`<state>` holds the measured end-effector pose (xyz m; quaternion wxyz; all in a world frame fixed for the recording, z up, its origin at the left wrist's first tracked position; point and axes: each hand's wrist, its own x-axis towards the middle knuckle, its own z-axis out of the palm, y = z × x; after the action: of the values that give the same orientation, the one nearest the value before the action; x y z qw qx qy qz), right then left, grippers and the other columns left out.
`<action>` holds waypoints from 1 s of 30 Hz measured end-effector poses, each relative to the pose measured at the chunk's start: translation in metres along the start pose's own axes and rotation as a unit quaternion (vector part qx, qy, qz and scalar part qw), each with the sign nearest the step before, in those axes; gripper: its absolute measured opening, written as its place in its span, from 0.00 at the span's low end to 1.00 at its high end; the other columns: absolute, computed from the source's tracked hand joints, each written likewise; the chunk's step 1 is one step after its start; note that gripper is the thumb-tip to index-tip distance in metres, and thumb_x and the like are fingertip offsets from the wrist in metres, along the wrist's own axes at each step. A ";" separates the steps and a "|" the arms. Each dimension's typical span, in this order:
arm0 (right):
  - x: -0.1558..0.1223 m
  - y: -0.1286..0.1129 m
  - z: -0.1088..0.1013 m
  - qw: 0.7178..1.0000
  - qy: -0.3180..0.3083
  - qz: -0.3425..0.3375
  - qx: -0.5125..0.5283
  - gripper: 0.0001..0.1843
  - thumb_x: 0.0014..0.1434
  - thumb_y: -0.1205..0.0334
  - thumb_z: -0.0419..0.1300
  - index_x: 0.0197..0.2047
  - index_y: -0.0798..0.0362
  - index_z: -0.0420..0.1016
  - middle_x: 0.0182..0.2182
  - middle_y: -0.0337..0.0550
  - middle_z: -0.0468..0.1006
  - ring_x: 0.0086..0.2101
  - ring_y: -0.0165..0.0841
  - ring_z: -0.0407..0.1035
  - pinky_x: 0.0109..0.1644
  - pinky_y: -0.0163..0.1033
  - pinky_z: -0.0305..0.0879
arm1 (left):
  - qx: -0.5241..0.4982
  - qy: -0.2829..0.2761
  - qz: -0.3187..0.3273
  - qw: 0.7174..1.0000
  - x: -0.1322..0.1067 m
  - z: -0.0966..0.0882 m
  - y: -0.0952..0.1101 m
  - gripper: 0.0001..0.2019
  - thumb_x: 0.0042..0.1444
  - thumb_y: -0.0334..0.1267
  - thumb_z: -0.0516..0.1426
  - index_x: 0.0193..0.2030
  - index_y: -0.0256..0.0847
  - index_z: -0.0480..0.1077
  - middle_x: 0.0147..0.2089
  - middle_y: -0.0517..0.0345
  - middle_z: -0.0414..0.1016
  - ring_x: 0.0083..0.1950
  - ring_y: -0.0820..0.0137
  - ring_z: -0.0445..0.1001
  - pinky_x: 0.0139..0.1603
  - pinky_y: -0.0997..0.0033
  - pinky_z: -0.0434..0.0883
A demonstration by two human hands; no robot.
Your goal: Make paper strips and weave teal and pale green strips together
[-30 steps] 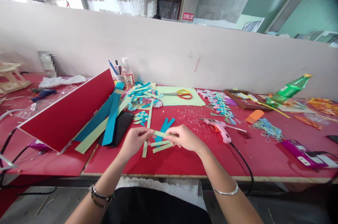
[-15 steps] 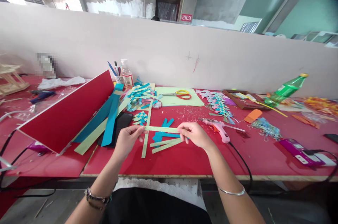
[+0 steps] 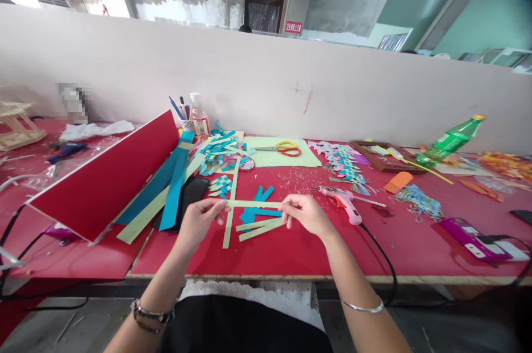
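Note:
A pale yellow-green paper strip [image 3: 254, 204] stretches level between my two hands above the red table. My left hand [image 3: 203, 219] pinches its left end between thumb and fingers. At the other end my right hand [image 3: 305, 214] grips it in the same way. Beneath it lie several blue paper strips [image 3: 262, 212] and two loose pale green strips [image 3: 260, 228]. A longer pale strip [image 3: 228, 228] runs away from me, just right of my left hand. Beyond that hand sits a small blue-and-green woven paper piece [image 3: 221, 185].
A pink glue gun [image 3: 349, 209] lies to the right, its black cord running off the table edge. Scissors [image 3: 286, 148] rest on pale green sheets at the back. Leftward stand a red board [image 3: 112, 175] and long strips over a black phone [image 3: 193, 198]. A green bottle [image 3: 455, 139] leans far right.
Hardly anything differs. Both hands keep the strip stretched at nearly the same spot, and the right hand has shifted very slightly.

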<state>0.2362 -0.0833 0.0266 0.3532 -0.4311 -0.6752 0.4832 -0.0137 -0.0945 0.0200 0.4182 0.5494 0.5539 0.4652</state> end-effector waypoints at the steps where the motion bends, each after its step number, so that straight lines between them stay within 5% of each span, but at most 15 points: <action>1: 0.000 0.001 0.001 1.000 0.010 -0.002 0.009 0.15 0.51 0.52 0.55 0.26 0.56 0.67 0.20 0.38 0.72 0.18 0.26 0.67 0.24 0.32 0.62 | 0.002 0.001 0.001 1.000 0.000 0.000 -0.001 0.15 0.45 0.47 0.56 0.26 0.35 0.72 0.20 0.59 0.72 0.19 0.76 0.65 0.24 0.79 0.63; 12: -0.001 0.005 0.006 0.997 0.059 -0.010 0.057 0.17 0.55 0.51 0.49 0.29 0.57 0.65 0.24 0.43 0.74 0.23 0.29 0.70 0.31 0.36 0.65 | -0.007 0.031 0.004 0.999 -0.002 0.000 -0.002 0.16 0.45 0.47 0.56 0.30 0.34 0.72 0.22 0.56 0.73 0.24 0.72 0.70 0.30 0.75 0.67; 22: -0.004 0.008 0.004 0.995 0.088 -0.024 -0.046 0.16 0.55 0.51 0.49 0.24 0.54 0.63 0.17 0.35 0.68 0.17 0.24 0.62 0.23 0.31 0.59 | -0.007 0.015 -0.001 1.000 -0.001 0.002 -0.007 0.16 0.44 0.48 0.57 0.30 0.35 0.73 0.23 0.56 0.75 0.26 0.70 0.72 0.31 0.74 0.68; 30: -0.004 0.020 0.000 0.995 0.098 0.005 -0.032 0.16 0.55 0.51 0.48 0.25 0.54 0.63 0.16 0.34 0.66 0.16 0.25 0.60 0.22 0.31 0.56 | 0.062 -0.002 0.020 0.998 -0.001 0.003 -0.007 0.18 0.48 0.49 0.53 0.31 0.35 0.73 0.21 0.56 0.73 0.26 0.70 0.71 0.31 0.75 0.67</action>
<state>0.2422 -0.0838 0.0067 0.4014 -0.4913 -0.6498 0.4186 -0.0128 -0.0951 0.0124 0.3748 0.5862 0.5699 0.4371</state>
